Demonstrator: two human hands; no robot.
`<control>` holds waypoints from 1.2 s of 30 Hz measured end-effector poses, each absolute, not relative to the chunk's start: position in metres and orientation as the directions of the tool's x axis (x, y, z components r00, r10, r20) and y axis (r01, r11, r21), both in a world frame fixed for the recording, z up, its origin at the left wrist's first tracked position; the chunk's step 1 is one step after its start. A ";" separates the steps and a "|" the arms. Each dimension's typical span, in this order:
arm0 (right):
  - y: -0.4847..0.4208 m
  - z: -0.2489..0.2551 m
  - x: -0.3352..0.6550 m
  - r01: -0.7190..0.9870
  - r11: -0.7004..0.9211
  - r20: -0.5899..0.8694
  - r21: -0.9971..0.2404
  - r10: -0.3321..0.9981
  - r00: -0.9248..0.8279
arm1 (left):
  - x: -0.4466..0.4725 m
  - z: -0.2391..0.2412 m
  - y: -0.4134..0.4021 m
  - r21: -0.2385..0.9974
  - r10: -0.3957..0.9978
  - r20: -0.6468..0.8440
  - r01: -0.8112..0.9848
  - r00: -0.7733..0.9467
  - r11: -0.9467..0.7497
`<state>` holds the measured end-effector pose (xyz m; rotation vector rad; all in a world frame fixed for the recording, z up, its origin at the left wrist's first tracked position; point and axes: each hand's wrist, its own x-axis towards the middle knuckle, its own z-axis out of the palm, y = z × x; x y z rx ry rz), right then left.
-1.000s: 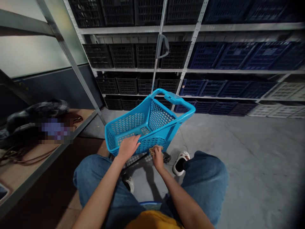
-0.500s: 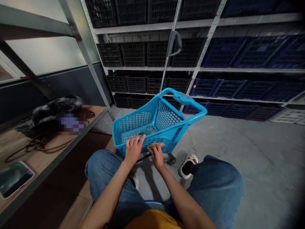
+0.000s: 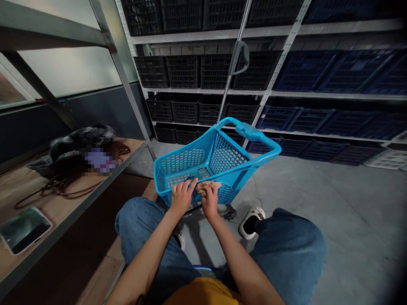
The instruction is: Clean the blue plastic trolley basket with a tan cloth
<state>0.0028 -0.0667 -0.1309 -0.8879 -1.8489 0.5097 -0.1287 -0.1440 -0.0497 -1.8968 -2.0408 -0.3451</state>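
A bright blue plastic shopping basket (image 3: 203,163) with a perforated wall and a long grey pull handle (image 3: 239,59) stands tilted on the floor between my knees. My left hand (image 3: 181,197) rests on its near rim, fingers curled over the edge. My right hand (image 3: 210,197) is closed on a small tan cloth (image 3: 208,185) pressed against the rim right beside the left hand. Both forearms reach forward over my blue jeans.
A wooden shelf (image 3: 38,199) at left holds a dark fur-like bundle (image 3: 79,142), brown straps and a phone (image 3: 23,228). Metal racks with black crates (image 3: 190,72) and blue crates (image 3: 318,72) line the back. Grey concrete floor (image 3: 333,212) spreads to the right. My white shoe (image 3: 251,220) sits near the basket's wheel.
My right hand slid the cloth upward from the basket's lower front to its rim, ending beside the left hand. The view shifted left, bringing the phone on the shelf into sight.
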 end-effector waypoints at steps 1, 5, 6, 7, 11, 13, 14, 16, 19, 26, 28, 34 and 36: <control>-0.071 -0.144 0.006 0.362 0.644 0.563 -0.674 0.765 -0.314 | -0.127 -0.049 -0.143 -0.043 0.915 0.398 0.996 -0.060 0.083; -0.089 -0.193 0.017 0.426 0.612 0.401 -0.667 0.776 -0.487 | -0.122 -0.046 -0.141 -0.024 0.918 0.387 0.995 -0.079 0.096; -0.091 -0.195 0.017 0.431 0.605 0.387 -0.669 0.779 -0.493 | -0.122 -0.046 -0.140 -0.023 0.919 0.386 0.995 -0.082 0.098; -0.091 -0.191 0.015 0.428 0.602 0.389 -0.674 0.782 -0.488 | -0.122 -0.046 -0.139 -0.023 0.919 0.386 0.995 -0.082 0.099; -0.074 -0.134 0.004 0.355 0.615 0.524 -0.704 0.787 -0.325 | -0.125 -0.049 -0.136 -0.023 0.910 0.409 0.996 -0.067 0.084; -0.062 -0.108 0.001 0.329 0.624 0.588 -0.709 0.780 -0.215 | -0.125 -0.051 -0.135 -0.005 0.903 0.423 0.997 -0.072 0.082; -0.058 -0.103 0.001 0.326 0.628 0.605 -0.707 0.775 -0.183 | -0.125 -0.051 -0.135 0.006 0.901 0.426 0.997 -0.077 0.082; -0.055 -0.111 0.004 0.339 0.629 0.600 -0.700 0.775 -0.198 | -0.124 -0.051 -0.135 0.019 0.904 0.420 0.996 -0.085 0.084; -0.066 -0.158 0.012 0.396 0.602 0.497 -0.693 0.798 -0.341 | -0.122 -0.048 -0.136 0.020 0.913 0.397 0.996 -0.091 0.090; -0.086 -0.190 0.016 0.407 0.588 0.419 -0.699 0.798 -0.434 | -0.122 -0.046 -0.139 0.024 0.919 0.381 0.995 -0.102 0.101; -0.077 -0.157 0.011 0.361 0.594 0.494 -0.719 0.802 -0.337 | -0.123 -0.048 -0.139 0.026 0.915 0.392 0.995 -0.098 0.096; -0.058 -0.107 0.001 0.322 0.655 0.635 -0.684 0.751 -0.178 | -0.124 -0.052 -0.136 0.027 0.897 0.431 0.996 -0.093 0.090; -0.065 -0.128 0.001 0.345 0.672 0.598 -0.655 0.741 -0.306 | -0.123 -0.052 -0.136 0.023 0.900 0.424 0.995 -0.100 0.100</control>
